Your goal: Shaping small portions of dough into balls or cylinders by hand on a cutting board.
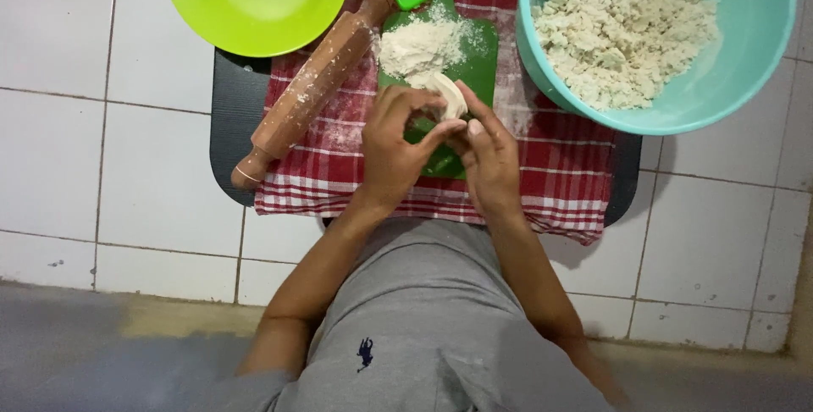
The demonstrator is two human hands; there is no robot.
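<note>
floor: white tiles (110, 149) | checked cloth (559, 166) on dark mat (235, 99) | L hand (394, 154) + R hand (491, 162) pinched on dough piece (450, 94)

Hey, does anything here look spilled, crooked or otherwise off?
Only small things. Flour is heaped on the green board and dusted over the checked cloth and the rolling pin, which lies slanted across the cloth's edge. Both hands, left and right, pinch a dough piece. Nothing looks damaged.
</note>
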